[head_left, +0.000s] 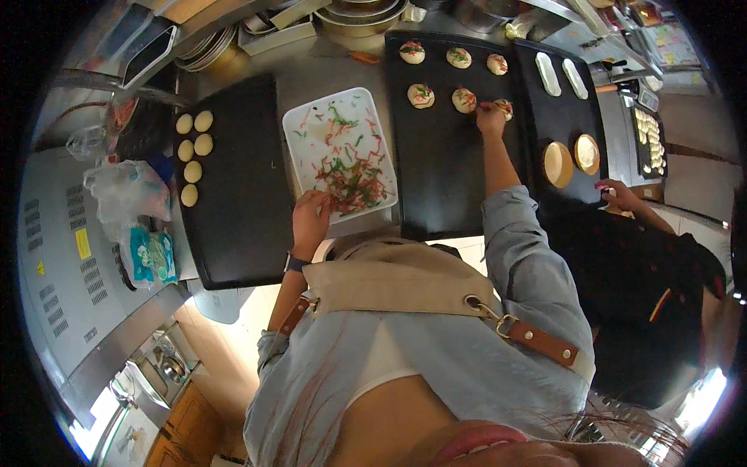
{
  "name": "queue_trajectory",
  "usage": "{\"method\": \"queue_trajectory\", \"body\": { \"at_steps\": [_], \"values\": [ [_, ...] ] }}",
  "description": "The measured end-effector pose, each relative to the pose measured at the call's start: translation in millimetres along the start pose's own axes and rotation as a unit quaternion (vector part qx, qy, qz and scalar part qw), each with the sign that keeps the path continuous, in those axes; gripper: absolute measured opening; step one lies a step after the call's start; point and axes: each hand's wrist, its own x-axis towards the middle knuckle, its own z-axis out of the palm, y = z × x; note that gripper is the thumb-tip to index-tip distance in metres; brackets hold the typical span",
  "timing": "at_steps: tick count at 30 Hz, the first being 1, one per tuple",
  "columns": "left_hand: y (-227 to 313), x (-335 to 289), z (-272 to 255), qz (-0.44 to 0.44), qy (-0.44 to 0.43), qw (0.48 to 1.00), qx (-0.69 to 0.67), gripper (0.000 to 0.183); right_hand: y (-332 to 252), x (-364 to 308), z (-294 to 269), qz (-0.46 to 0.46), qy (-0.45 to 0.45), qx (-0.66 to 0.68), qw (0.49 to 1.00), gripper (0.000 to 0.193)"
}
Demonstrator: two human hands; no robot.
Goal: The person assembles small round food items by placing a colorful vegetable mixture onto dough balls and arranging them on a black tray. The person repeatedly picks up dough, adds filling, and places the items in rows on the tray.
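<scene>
A white rectangular tray (pixel 293 128) holds a heap of red and green shreds (pixel 354 185). My left hand (pixel 313 212) reaches over its near left edge, fingers drawn together at the heap's side. On the dark baking tray (pixel 443 179) to the right sit several round dough buns, such as one bun (pixel 421 96), topped with the same shreds. My right hand (pixel 491 119) is at the near-row bun (pixel 506 109) on the right, its fingers pinched together over the topping; what lies between the fingertips is too small to make out.
Plain dough balls (pixel 192 172) lie on another dark tray (pixel 241 233) at left. At right, a co-worker's hand (pixel 618 196) is beside a tray with long white dough pieces (pixel 548 75) and two round moulds (pixel 557 165). Metal bowls (pixel 359 19) stand behind; plastic bags (pixel 128 191) are far left.
</scene>
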Motion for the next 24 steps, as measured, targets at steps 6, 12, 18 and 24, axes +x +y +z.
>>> {"method": "queue_trajectory", "body": {
  "at_steps": [6, 12, 18, 24],
  "values": [
    [21.7, 1.5, -10.2, -0.015, 0.014, 1.0, -0.001, 0.023, -3.2, -3.1, -4.5, 0.009, -0.037, -0.129, 0.991, 0.028],
    [-2.1, 0.6, -7.4, 0.004, -0.048, 0.998, 0.039, 0.03, 15.6, -9.3, 3.1, -0.073, -0.021, -0.052, 0.996, 0.032],
    [11.5, 15.9, -9.8, 0.119, -0.012, 0.992, 0.047, 0.028, 12.1, 7.8, 13.5, -0.131, -0.019, -0.083, 0.988, 0.033],
    [-0.8, 4.6, -18.9, -0.01, -0.113, 0.991, 0.075, 0.035, 16.3, -33.2, 8.2, -0.092, -0.041, -0.097, 0.99, 0.028]
  ]
}}
